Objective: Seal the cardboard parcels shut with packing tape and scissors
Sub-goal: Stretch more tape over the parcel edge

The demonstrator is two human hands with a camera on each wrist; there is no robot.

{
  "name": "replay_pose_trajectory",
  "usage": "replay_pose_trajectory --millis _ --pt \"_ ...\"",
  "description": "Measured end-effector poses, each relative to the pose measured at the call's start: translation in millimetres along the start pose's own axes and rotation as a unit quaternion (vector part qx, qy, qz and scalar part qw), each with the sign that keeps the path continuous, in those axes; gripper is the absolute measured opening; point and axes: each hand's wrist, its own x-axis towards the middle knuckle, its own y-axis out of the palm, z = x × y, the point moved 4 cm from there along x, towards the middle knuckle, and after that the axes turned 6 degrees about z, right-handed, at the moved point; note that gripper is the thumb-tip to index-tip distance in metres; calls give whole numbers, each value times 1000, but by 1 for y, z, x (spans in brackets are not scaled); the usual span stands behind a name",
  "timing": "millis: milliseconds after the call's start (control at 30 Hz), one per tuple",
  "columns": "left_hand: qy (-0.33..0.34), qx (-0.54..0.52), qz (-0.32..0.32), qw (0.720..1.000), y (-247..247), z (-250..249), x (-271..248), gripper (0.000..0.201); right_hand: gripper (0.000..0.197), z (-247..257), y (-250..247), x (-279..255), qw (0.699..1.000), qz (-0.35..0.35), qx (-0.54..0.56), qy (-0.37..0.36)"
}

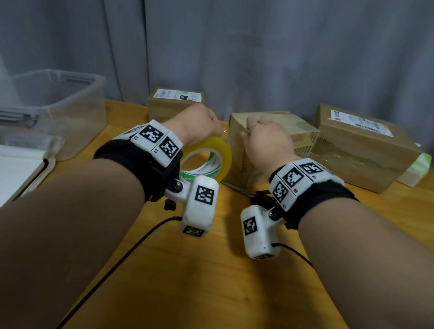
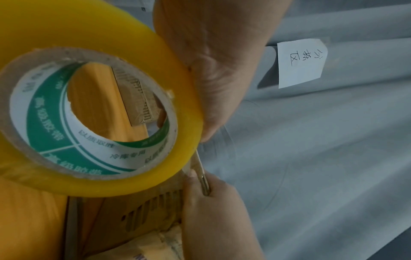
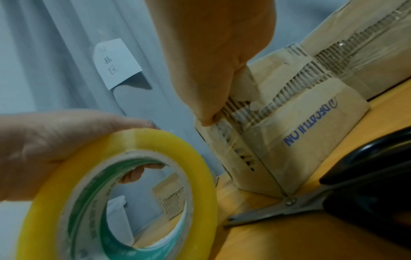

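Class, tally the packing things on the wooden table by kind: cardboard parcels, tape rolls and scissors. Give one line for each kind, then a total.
Cardboard parcels: 3, left, middle and right
Tape rolls: 1, the yellow tape roll in the left hand
Scissors: 1, the scissors lying on the table
Total: 5

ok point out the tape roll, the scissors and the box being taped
tape roll [image 1: 218, 149], head view, on its yellow outer band
scissors [image 3: 289, 200], right wrist view, on the pivot screw
box [image 1: 279, 122], head view, on its top face
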Motion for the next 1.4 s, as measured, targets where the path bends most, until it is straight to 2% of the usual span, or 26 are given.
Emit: replay_pose_trajectory --millis 200,367,500,567,667,733,833,967,1033,1100,1233,1267,1400 --pt "1 -15 -7 1000 -3 5 -2 8 47 -4 3 -11 998 -16 33 -55" --pt "5 -38 -7 999 -5 6 -10 15 56 -5 7 -11 998 37 19 -38" --pt "-4 -105 -25 994 -14 11 -22 12 62 -9 -6 -13 987 77 135 -41" --pt "-9 -129 -35 991 -18 12 -30 9 68 -7 -15 -21 976 42 209 -46" --pt "19 -141 -65 988 -20 11 -45 5 51 8 -23 -45 933 -56 336 -120" --pt "69 -144 -98 982 -17 10 -55 8 38 19 -19 -65 907 -64 387 -153" --pt "128 -152 -146 969 -10 -2 -68 7 36 20 -12 -82 869 -73 476 -113" --pt "157 -137 -206 956 0 -25 -72 10 33 14 -12 -99 755 -28 654 -41" --pt "162 -108 -209 959 7 -32 -71 7 44 9 -11 -104 739 13 674 -23" --pt "176 -75 -191 963 16 -39 -72 7 49 4 -10 -108 743 36 668 -17" --pt "222 -80 -137 962 30 -54 -83 8 31 -19 -17 -113 691 7 722 36" --pt "219 -86 -122 964 32 -55 -84 11 26 -26 -19 -113 694 1 718 43" --pt "169 -133 -64 975 41 -54 -85 20 20 -39 -28 -117 755 -2 656 25"
